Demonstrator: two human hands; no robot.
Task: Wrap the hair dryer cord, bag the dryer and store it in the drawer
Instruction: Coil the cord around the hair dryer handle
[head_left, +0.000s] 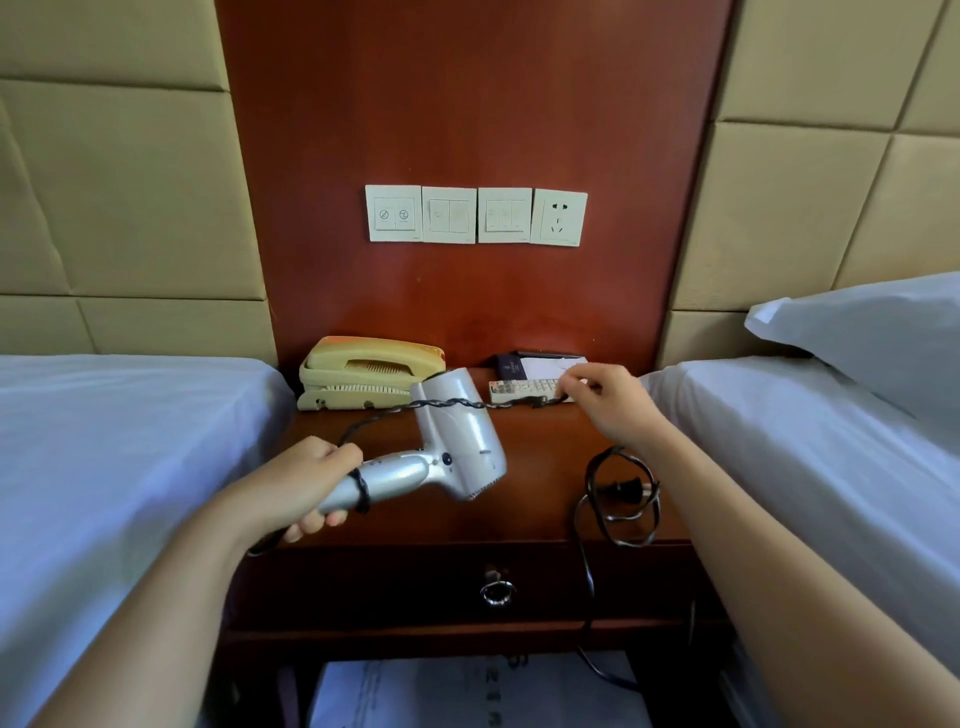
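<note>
My left hand (306, 483) grips the handle of a silver hair dryer (457, 436), held above the wooden nightstand (530, 467) with its barrel pointing away. One loop of black cord (452, 404) sits around the handle by my fingers. A twisted stretch of cord runs across the barrel to my right hand (605, 402), which pinches it. The rest of the cord coils under my right wrist, with the plug (626, 488) lying on the nightstand and a length hanging down the front. The drawer (441, 582) below is closed, with a metal ring pull (497, 590).
A cream telephone (363, 374) stands at the back left of the nightstand, and a remote control (524, 389) and a notepad holder (540, 364) at the back right. Beds with white sheets flank both sides. Wall switches and a socket (558, 218) sit above.
</note>
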